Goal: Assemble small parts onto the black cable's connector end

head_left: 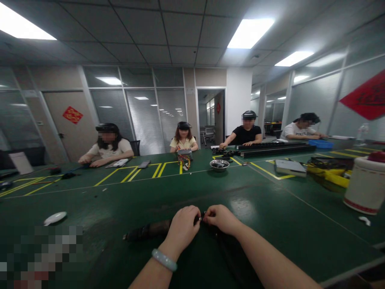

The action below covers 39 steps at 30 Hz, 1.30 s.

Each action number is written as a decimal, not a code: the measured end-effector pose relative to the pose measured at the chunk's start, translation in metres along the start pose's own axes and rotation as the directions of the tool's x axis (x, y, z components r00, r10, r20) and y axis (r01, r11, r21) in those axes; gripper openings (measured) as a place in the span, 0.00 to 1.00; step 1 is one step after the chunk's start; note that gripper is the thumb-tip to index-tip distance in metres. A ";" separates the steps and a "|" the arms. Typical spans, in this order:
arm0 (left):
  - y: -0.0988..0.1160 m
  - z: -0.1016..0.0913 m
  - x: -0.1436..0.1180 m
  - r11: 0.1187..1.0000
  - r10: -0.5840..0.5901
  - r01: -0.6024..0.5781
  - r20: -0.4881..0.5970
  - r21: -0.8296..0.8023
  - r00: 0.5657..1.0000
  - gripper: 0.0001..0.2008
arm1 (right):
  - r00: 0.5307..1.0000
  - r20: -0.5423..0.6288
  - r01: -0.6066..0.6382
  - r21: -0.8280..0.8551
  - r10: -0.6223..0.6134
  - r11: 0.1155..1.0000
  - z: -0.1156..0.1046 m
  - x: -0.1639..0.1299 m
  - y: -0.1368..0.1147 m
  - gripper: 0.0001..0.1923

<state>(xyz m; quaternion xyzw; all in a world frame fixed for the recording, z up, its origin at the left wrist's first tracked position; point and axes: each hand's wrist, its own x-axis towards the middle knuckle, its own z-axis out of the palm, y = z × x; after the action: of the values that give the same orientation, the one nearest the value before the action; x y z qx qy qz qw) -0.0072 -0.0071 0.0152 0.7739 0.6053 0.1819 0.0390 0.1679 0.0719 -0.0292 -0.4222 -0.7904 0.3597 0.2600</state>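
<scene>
— Where do we have our hands?

— Close in front of us, low on the green table point(270, 224). Our left hand point(182, 228) and right hand point(221, 218) meet almost knuckle to knuckle over a long dark strip point(150, 230), and the fingers of both are pinched together on a small part at its near end; what that part is, we cannot tell.

— Which way does the strip lie?

— Its long axis runs left from the grip, nearly level across the table, so the free length lies on the left hand's side. More dark material trails back toward us under the right forearm. Our left wrist carries a pale bracelet point(164, 259).

— Any containers?

— Going outward: a white lid-like disc point(55, 218) lies flat to the left, well apart. To the right stands a white tub point(365, 184), with something dark red showing at its top. Farther off, mid-table, a metal bowl point(219, 164) holds a few small dark pieces, too small to name. At the far right a blue tray point(320, 143) sits before one of the four people seated on the far side; we cannot see what is in it.
</scene>
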 end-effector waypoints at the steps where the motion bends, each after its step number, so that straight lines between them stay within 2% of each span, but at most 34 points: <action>1: 0.000 0.000 0.000 1.000 -0.004 0.004 0.003 -0.006 1.000 0.07 | 1.000 0.000 -0.003 0.000 0.003 1.000 0.000 0.000 0.000 0.07; 19: -0.008 0.008 0.000 0.999 0.024 -0.025 -0.036 -0.031 0.999 0.05 | 1.000 -0.013 -0.004 0.000 0.004 1.000 -0.001 -0.001 0.000 0.07; 26: -0.004 0.009 0.002 0.999 0.041 -0.040 -0.035 0.022 0.999 0.07 | 1.000 -0.012 -0.013 0.003 0.013 1.000 0.000 -0.002 -0.003 0.06; 34: -0.007 0.008 0.000 0.999 0.009 -0.012 -0.092 -0.034 0.996 0.05 | 1.000 -0.009 0.014 0.019 -0.014 1.000 0.000 0.000 0.004 0.06; 39: -0.008 0.012 0.001 0.998 0.033 -0.037 -0.085 -0.046 0.996 0.05 | 1.000 -0.006 0.009 0.000 -0.009 1.000 -0.001 0.000 0.001 0.07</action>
<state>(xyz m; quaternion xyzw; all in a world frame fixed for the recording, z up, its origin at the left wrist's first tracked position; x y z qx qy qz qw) -0.0104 -0.0017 0.0017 0.7749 0.5883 0.2293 0.0287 0.1695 0.0724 -0.0299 -0.4195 -0.7915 0.3574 0.2641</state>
